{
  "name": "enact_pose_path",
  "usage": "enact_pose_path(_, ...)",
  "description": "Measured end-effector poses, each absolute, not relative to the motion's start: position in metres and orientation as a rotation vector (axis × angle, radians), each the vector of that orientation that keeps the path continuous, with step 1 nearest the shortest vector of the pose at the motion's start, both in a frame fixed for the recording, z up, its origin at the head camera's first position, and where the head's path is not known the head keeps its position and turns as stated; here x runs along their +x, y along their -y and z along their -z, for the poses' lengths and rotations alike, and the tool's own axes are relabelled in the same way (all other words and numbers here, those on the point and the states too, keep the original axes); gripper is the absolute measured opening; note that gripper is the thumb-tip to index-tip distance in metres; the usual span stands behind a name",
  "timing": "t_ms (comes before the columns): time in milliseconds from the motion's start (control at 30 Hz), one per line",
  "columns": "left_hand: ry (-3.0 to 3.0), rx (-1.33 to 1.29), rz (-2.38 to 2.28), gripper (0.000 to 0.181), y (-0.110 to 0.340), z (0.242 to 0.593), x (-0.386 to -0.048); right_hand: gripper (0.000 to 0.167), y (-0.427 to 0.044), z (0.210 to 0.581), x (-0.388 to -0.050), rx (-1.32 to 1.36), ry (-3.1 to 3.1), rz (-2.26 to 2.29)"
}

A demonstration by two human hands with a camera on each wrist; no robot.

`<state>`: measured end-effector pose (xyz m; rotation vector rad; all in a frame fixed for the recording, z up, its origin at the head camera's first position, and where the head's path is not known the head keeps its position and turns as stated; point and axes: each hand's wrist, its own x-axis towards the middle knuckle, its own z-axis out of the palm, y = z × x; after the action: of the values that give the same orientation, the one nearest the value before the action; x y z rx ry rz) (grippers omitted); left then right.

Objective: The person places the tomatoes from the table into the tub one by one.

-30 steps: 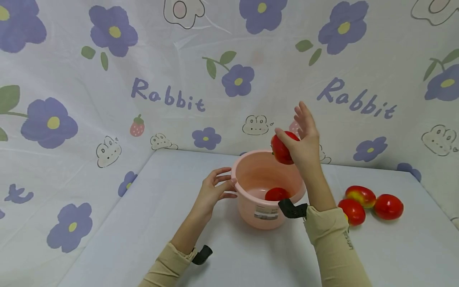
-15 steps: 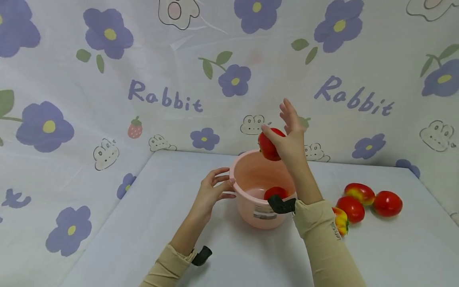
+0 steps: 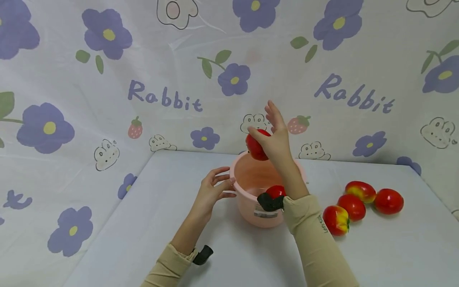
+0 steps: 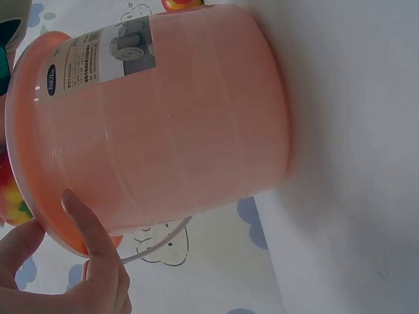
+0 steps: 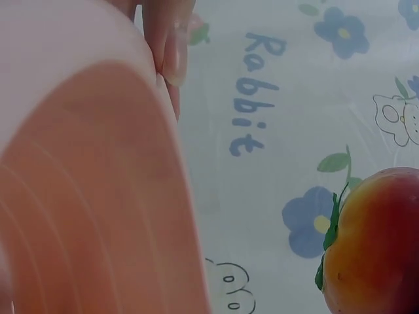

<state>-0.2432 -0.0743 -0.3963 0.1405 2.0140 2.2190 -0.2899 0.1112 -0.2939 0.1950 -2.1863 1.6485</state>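
Observation:
A pink bucket stands upright with a red fruit inside. The left hand grips its left rim, thumb on one side and fingers on the other; the left wrist view shows this hand at the rim of the bucket. Above the bucket's opening, the right hand holds another red fruit by thumb and fingers, some fingers pointing up. In the right wrist view this fruit shows green leaves, beside the bucket's inner wall; the right hand's fingers are not visible there.
Several red and yellow fruits lie on the white table right of the bucket, among them one at the front and one at the far right. A patterned cloth hangs behind. Black wrist pieces sit at both cuffs.
The right hand has moved left with its fruit, from above the bucket's right side to above its middle. More of the front fruit on the table shows. The left hand has stayed at the rim.

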Motion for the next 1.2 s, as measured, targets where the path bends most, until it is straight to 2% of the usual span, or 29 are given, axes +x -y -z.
enact_pose_path(600,-2.006,0.131,-2.224,0.049,0.075,0.396,-0.244,0.081,-0.097,0.292,-0.293,0.196,2.272,-1.692)
enact_pose_path(1200,-2.004,0.132,-2.229,0.05,0.074,0.397,-0.244,0.078,-0.101,0.287,-0.287,0.308,2.231,-1.676)
